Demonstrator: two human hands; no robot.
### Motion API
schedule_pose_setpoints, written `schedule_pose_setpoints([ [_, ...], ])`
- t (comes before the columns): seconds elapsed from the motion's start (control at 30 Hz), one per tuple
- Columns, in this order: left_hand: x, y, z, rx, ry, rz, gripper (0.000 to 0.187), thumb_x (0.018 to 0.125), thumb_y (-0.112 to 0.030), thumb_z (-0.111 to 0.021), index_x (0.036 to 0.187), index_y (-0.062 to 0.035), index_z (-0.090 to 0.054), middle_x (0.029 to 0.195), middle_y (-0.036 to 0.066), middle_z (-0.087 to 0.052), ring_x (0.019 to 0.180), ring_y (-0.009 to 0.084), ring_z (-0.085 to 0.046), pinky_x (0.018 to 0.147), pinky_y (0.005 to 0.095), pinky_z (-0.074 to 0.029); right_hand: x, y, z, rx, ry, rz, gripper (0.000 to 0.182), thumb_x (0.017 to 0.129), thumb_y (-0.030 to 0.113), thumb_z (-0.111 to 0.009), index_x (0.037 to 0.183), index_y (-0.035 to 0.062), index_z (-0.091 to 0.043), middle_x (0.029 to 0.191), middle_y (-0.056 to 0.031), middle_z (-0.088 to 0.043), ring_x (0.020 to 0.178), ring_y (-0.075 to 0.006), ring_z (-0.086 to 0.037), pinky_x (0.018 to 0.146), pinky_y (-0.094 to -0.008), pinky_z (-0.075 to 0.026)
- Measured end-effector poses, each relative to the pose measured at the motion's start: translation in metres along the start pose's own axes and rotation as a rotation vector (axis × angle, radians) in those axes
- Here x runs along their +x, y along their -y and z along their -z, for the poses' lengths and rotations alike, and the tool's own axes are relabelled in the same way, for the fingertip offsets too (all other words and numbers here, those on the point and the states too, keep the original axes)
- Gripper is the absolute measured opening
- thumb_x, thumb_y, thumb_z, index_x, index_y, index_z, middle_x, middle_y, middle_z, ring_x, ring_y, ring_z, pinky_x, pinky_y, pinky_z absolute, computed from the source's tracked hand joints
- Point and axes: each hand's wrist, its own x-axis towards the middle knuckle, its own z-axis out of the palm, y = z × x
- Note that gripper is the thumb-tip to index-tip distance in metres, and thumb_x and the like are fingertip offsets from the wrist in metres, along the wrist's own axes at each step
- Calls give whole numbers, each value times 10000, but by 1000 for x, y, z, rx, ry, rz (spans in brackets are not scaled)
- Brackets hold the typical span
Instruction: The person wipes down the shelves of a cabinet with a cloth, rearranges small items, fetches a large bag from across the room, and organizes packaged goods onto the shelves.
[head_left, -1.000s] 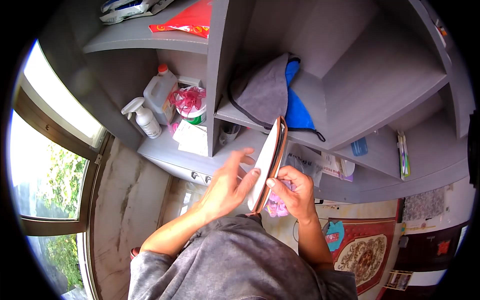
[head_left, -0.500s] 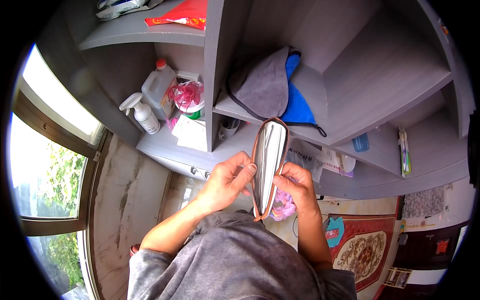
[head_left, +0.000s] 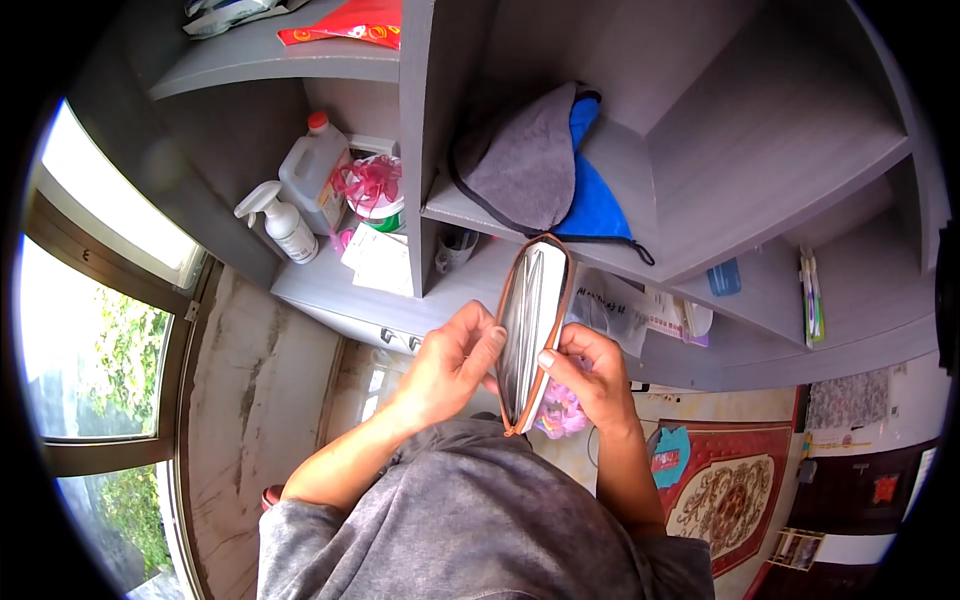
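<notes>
A long zip wallet [head_left: 533, 310] with brown edging is spread open in front of my body, its mouth facing up. Grey and white inner sections show inside it. My left hand [head_left: 455, 362] pinches the left edge between thumb and fingers. On the opposite side, my right hand [head_left: 595, 378] grips the right edge, its thumb over the rim and the other fingers behind. A pink and purple ruffled thing [head_left: 562, 410] shows below the right hand, partly hidden by the wallet. Just beyond the wallet's far end, a grey and blue cloth [head_left: 530, 165] lies on a shelf.
Grey shelving [head_left: 770, 150] stands ahead. Its left bay holds a spray bottle [head_left: 285, 228], a jug [head_left: 312, 180], a tub with pink ribbon [head_left: 375, 195] and papers [head_left: 380, 258]. Toothbrushes [head_left: 811, 298] stand at right. A window [head_left: 95, 340] is at left, a red rug [head_left: 735, 490] at right.
The wallet's inner sections have spread differently, showing more grey lining and a white section at right. My right thumb has shifted slightly along the rim. The view has moved a little.
</notes>
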Motion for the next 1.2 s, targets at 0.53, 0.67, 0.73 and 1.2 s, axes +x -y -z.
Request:
schedule_pose_setpoints([
  [0.53,-2,13,6,-143,-1,-7,183,1020,-180,-507,941,-16,-490,800,2,-524,696,81,-569,609,250,-583,2,1,3,-58,37,-46,180,909,149,-635,971,-15,-677,743,9,-632,643,-27,-510,557,-217,-421],
  [0.67,-2,13,6,-189,-1,7,169,1015,-172,-520,933,-25,-501,803,-1,-533,692,72,-571,604,238,-570,3,7,2,-139,47,-24,218,892,175,-653,996,-16,-668,734,-13,-640,633,-47,-537,554,-239,-434],
  [0.73,-4,11,3,-85,-1,-2,173,1011,-168,-528,919,-24,-505,800,-2,-540,689,64,-574,597,229,-558,3,5,-4,-214,25,34,251,869,193,-682,1010,-15,-664,733,-34,-651,636,-60,-559,560,-254,-449],
  [1.2,-4,22,14,-193,34,-26,183,1024,-179,-498,929,-22,-502,816,8,-545,731,85,-589,649,253,-569,5,7,-4,-145,28,-153,182,863,98,-687,981,-39,-672,813,8,-649,684,-33,-541,585,-211,-437],
])
